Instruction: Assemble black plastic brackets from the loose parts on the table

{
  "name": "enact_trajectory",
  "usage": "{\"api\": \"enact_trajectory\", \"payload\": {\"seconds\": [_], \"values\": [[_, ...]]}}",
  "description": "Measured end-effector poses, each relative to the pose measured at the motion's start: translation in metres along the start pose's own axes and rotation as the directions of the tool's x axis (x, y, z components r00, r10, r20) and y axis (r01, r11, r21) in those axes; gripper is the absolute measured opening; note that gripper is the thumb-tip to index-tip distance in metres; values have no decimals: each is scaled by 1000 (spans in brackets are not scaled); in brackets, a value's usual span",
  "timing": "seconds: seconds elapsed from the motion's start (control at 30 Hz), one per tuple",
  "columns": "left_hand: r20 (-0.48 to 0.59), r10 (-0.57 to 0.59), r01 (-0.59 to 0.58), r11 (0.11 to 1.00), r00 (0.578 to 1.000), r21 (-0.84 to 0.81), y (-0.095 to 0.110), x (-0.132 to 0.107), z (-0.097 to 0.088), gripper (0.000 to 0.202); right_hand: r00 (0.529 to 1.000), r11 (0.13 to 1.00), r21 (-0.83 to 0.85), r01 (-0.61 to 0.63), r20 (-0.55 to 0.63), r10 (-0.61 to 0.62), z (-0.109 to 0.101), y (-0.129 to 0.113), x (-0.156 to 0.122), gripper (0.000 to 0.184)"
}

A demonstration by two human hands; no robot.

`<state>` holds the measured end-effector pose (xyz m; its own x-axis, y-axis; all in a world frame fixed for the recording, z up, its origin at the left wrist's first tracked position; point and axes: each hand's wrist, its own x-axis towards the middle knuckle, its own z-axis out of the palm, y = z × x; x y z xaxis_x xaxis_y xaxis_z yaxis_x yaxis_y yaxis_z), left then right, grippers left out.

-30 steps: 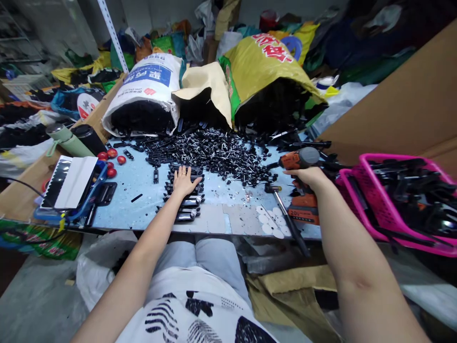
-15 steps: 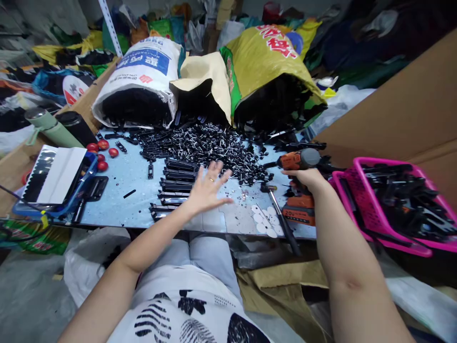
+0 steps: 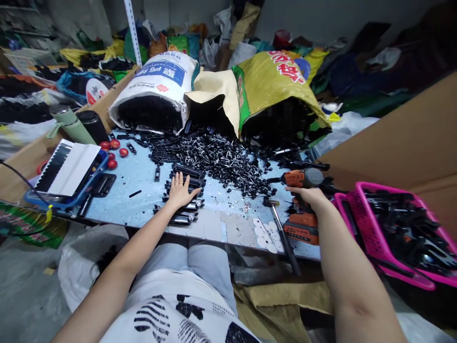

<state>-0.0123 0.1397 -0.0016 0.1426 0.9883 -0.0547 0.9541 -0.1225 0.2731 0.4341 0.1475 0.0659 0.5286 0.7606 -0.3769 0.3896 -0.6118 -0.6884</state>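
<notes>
My left hand lies flat with its fingers spread on a stack of long black plastic strips at the front of the blue table. My right hand is closed round the grip of an orange and black cordless drill, which stands on its battery base at the table's right. Behind both hands a heap of small black parts with metal pins is spread over the table.
Three open sacks lie at the back: white, tan, yellow. A hammer and white discs lie beside the drill. A pink basket of black parts stands right. Bottles, red balls and a blue tray sit left.
My left hand had lifted off the strips and swung right half a second ago; it now rests on them again. The right hand has kept hold of the drill. The view has shifted slightly.
</notes>
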Motion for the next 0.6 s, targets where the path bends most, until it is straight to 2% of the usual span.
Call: {"api": "enact_trajectory", "payload": {"seconds": [0.17,0.37,0.43,0.5,0.6], "values": [[-28,-2,1,999,1000,-32,4,8,3,94,993,997,-48,-58,96,63,-1,-7,-8,23],[11,12,-11,995,1000,-95,9,25,4,93,999,985,-171,29,38,-23,5,-27,-33,21],[9,37,-36,996,999,-87,7,25,8,91,996,971,-226,82,49,-73,5,-45,-42,21],[7,51,-50,995,999,-84,7,24,12,92,980,933,-308,188,119,-158,11,-71,-55,21],[11,84,-82,991,996,-108,8,24,16,95,906,821,-409,398,317,-281,40,-123,-78,20]]}}
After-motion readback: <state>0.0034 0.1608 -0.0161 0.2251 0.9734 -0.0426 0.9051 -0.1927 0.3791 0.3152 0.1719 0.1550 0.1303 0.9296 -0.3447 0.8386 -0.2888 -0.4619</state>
